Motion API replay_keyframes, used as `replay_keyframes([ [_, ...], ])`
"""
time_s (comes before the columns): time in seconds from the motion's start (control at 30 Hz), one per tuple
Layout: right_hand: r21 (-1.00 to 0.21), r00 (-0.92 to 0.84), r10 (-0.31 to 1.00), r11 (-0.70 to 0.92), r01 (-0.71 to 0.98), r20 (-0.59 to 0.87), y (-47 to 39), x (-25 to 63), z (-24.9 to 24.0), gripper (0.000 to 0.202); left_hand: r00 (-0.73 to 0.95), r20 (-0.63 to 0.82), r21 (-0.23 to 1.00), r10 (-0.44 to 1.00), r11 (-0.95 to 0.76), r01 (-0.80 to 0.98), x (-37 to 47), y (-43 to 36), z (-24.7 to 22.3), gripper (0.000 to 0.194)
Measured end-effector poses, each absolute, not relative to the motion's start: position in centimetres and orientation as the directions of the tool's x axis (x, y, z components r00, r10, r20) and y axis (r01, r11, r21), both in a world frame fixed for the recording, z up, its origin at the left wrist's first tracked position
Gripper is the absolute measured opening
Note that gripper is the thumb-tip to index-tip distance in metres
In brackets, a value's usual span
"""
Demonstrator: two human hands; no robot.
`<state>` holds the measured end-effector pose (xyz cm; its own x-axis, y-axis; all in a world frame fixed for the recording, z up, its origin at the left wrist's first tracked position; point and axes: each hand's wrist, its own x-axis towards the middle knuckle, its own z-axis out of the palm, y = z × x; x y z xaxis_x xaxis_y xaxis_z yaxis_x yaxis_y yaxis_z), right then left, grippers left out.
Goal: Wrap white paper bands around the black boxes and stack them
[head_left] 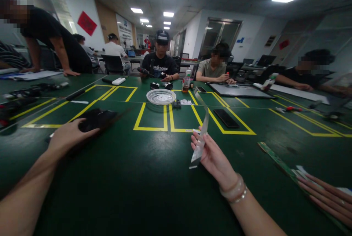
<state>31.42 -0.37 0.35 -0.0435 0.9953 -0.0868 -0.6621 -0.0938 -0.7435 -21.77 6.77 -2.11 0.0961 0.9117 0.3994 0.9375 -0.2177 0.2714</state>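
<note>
My left hand (68, 132) grips the near edge of a dark, flat object (100, 118), blurred, at the left of the green table (132, 199). Right of centre, my right hand (210, 153) holds a long, thin, shiny strip (202, 133) between thumb and fingers. The strip stands roughly upright, curving up past a yellow taped outline, with its lower end below my fingers. A bracelet is on my right wrist.
A white round basket (161, 97) stands mid-table, with a bottle (186, 83) behind it. A black phone (226, 118) lies right of centre. At the lower right, another person's fingers (326, 195) touch a green strip (277, 160). Several people are around the table.
</note>
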Motion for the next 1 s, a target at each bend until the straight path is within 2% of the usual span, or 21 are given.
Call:
replay_keyframes([
  [0.07, -0.739, -0.051, 0.995, -0.098, -0.666, -0.086, -0.3, 31.4, 0.3, 0.036, -0.068, 0.359, 0.242, 0.931, -0.023, 0.970, -17.8, 6.3, -0.9, 0.088],
  [0.1, -0.741, -0.050, 0.995, -0.097, -0.665, -0.085, -0.3, 31.4, 0.3, 0.037, -0.020, 0.344, 0.217, 0.939, -0.059, 0.974, -15.5, 5.9, -0.4, 0.090],
  [0.17, -0.747, -0.042, 0.996, -0.087, -0.659, -0.078, -0.3, 31.3, 0.2, 0.040, 0.172, 0.332, 0.173, 0.927, -0.239, 0.955, -10.8, 4.9, 0.3, 0.081],
  [0.33, -0.776, -0.039, 0.998, -0.063, -0.628, -0.049, -0.5, 31.2, 0.3, 0.049, 0.532, 0.299, 0.139, 0.792, -0.588, 0.797, -1.9, 2.0, -0.1, 0.073],
  [0.43, -0.797, -0.036, 0.999, -0.044, -0.603, -0.028, -0.6, 31.2, 0.3, 0.050, 0.638, 0.261, 0.153, 0.725, -0.684, 0.714, 0.8, 0.6, -0.5, 0.077],
  [0.6, -0.845, -0.049, 0.999, -0.033, -0.534, -0.008, -1.0, 31.1, 0.4, 0.053, 0.702, 0.241, 0.142, 0.670, -0.740, 0.658, 2.2, -0.5, -1.3, 0.081],
  [0.73, -0.920, -0.070, 0.996, 0.022, -0.392, 0.053, -1.3, 30.8, 0.3, 0.056, 0.728, 0.232, 0.147, 0.645, -0.763, 0.630, 2.2, -0.5, -2.4, 0.083],
  [0.87, -0.975, -0.164, 0.976, 0.108, -0.195, 0.141, -1.4, 30.6, -0.2, 0.059, 0.739, 0.209, 0.130, 0.641, -0.767, 0.628, 2.2, -0.6, -2.7, 0.089],
  [1.0, -0.948, -0.248, 0.936, 0.289, 0.134, 0.250, -1.5, 30.6, -0.6, 0.056, 0.788, 0.321, 0.013, 0.525, -0.835, 0.551, 1.8, -0.9, -1.9, 0.085],
])
